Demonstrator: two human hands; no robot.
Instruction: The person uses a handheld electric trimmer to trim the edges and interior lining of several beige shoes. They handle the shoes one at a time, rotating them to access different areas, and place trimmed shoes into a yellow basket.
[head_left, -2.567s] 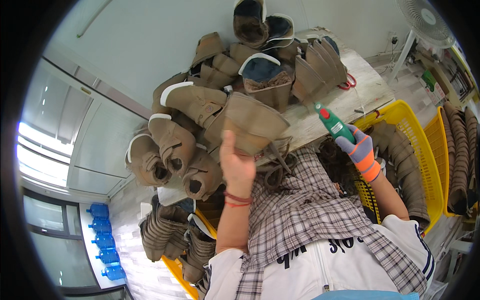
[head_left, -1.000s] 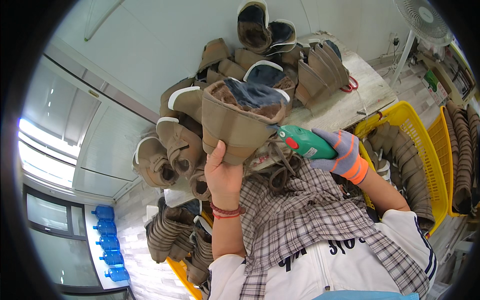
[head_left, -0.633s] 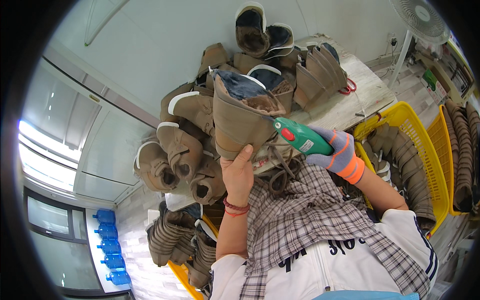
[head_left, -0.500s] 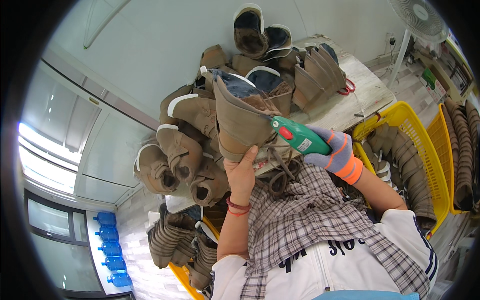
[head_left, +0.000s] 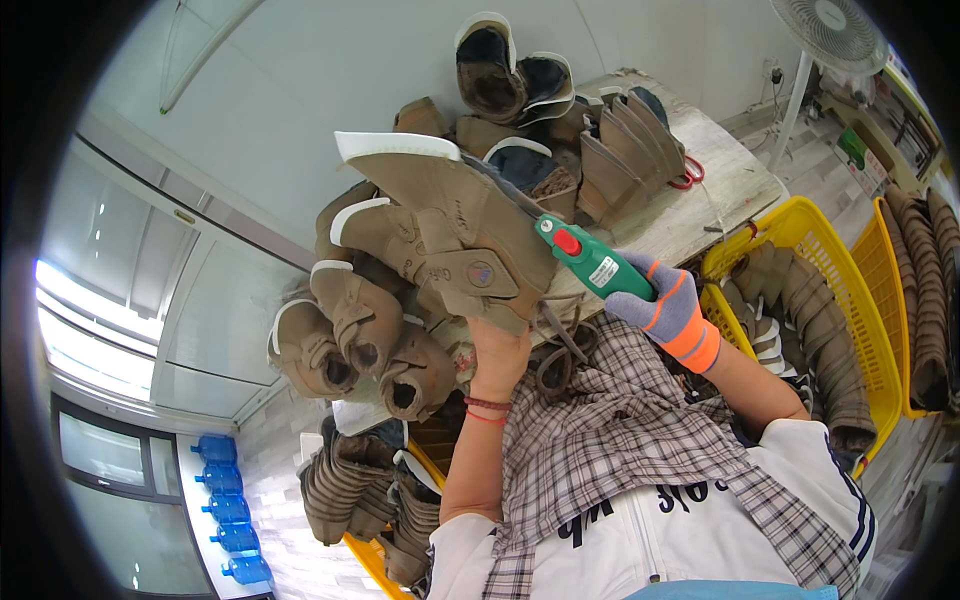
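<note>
Brown shoe upper point(head_left: 470, 235) looks light, pliable, best held at its lower edge, where the left hand point(head_left: 499, 352) grips; right of it, the right hand point(head_left: 664, 310) clasps a green tool point(head_left: 588, 258).

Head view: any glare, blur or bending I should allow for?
Head view: the far-left window is blown out white; head view again: straight edges bow near the black rim; green tool and held shoe upper, also head view, show no strong blur.

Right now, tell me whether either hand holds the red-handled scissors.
No, the scissors lie on the table; the left hand holds a brown upper, the right hand a green tool.
</note>
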